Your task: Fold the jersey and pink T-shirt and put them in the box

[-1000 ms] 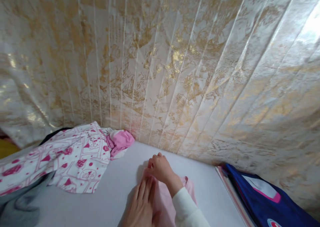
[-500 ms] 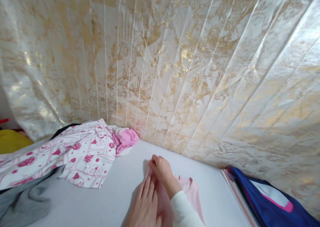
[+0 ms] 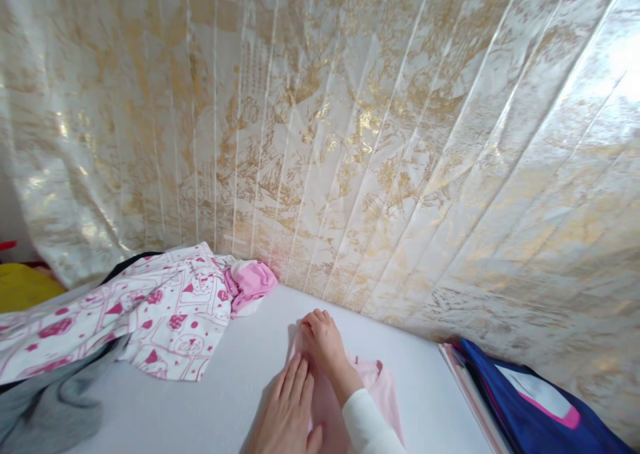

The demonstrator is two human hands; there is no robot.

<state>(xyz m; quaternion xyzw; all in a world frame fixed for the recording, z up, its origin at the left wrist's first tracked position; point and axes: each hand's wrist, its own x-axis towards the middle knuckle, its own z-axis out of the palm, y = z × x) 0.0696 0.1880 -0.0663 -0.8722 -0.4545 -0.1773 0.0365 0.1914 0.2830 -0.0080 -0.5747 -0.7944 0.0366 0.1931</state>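
A pale pink garment (image 3: 380, 391) lies flat on the white surface (image 3: 240, 381) at the bottom centre. My left hand (image 3: 290, 414) rests palm down on its left part, fingers together and stretched forward. My right hand (image 3: 324, 341), in a white sleeve, is curled over the garment's far edge, with its fingertips pinching the cloth there. Both hands touch each other side by side.
A white cloth with pink cartoon print (image 3: 150, 314) and a bright pink piece (image 3: 250, 284) lie heaped at the left, over grey fabric (image 3: 45, 407). A gold-and-white curtain (image 3: 350, 141) hangs close behind. A navy garment (image 3: 530, 401) sits on a stack at the right.
My hands have hardly shifted on the pink garment. The view has swung slightly, so the left heap and the navy garment sit a little differently in the picture.
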